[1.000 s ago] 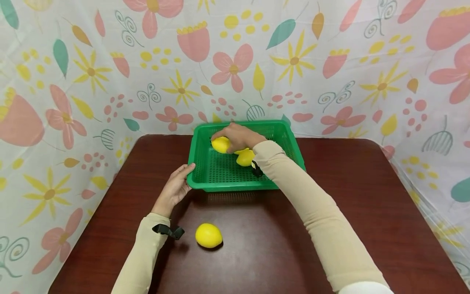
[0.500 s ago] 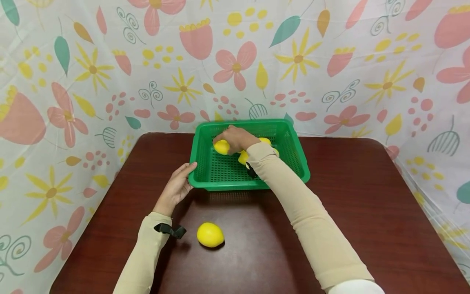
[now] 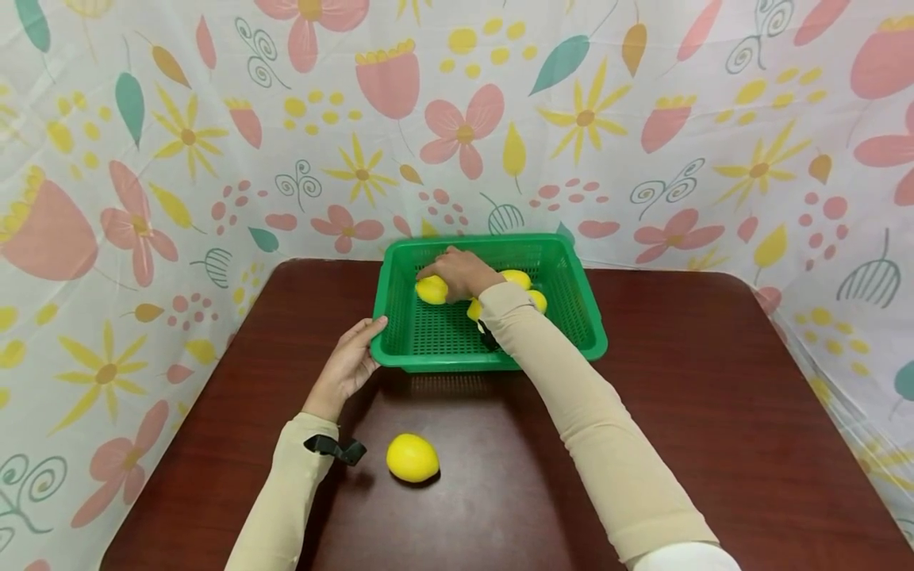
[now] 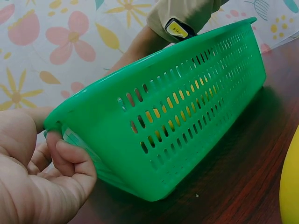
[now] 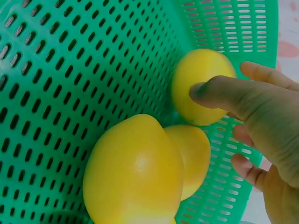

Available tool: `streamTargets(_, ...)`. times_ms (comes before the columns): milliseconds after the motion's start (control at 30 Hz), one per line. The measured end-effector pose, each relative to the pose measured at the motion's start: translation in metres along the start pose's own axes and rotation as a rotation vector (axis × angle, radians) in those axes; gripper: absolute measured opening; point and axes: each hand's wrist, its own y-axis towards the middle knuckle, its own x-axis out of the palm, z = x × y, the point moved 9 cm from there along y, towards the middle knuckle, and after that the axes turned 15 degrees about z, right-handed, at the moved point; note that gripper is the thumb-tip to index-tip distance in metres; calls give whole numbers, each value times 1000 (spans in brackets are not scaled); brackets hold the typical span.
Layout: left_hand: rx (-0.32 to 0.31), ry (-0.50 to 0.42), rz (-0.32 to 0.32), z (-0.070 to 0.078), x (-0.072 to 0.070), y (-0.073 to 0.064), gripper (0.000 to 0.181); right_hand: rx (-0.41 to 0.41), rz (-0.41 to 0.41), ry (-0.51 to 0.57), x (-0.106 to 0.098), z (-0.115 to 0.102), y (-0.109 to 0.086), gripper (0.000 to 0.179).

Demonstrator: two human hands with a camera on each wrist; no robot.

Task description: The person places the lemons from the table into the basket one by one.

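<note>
My left hand (image 3: 347,363) grips the left front corner of a green plastic basket (image 4: 110,140), thumb over the rim and the other fingers curled below it. Inside the basket, my right hand (image 3: 464,274) holds a yellow lemon (image 3: 432,290) near the left end. In the right wrist view, the thumb presses on that lemon (image 5: 198,100), while other fingers (image 5: 247,170) are spread beside it. More lemons lie in the basket, such as the large near lemon (image 5: 135,172) and the one behind it (image 5: 194,154); the right forearm partly hides them in the head view.
One lemon (image 3: 412,457) sits on the dark wooden table (image 3: 678,412), in front of the basket and right of the left wrist. Behind the table hangs a flower-patterned cloth (image 3: 457,119), close to the basket's back edge.
My right hand has shifted slightly down with the lemon, and the forearm has swung left, uncovering more lemons on the right. The left hand keeps its hold on the rim.
</note>
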Motion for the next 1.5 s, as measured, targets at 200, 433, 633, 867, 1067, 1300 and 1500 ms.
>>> streamTargets(200, 0, 2, -3, 1, 2, 0, 21, 1, 27, 63, -14, -3, -4, 65)
streamTargets(433, -3, 5, 16, 4, -2, 1, 21, -18, 112, 206, -41, -16, -17, 46)
streamTargets(633, 3, 4, 8, 2, -3, 1, 21, 27, 233, 255, -63, -21, -38, 42)
streamTargets(867, -7, 15, 1, -3, -2, -3, 21, 101, 325, 330, -74, -37, -77, 45)
streamTargets(1067, 1, 8, -5, 0, 0, -3, 20, 81, 406, 374, -79, -69, -112, 41)
streamTargets(1300, -2, -8, -8, 1, 2, -4, 20, 3, 378, 412, -76, -107, -148, 43)
streamTargets(1500, -11, -21, -13, 0, 2, -5, 19, -3, 335, 430, -69, -124, -172, 45)
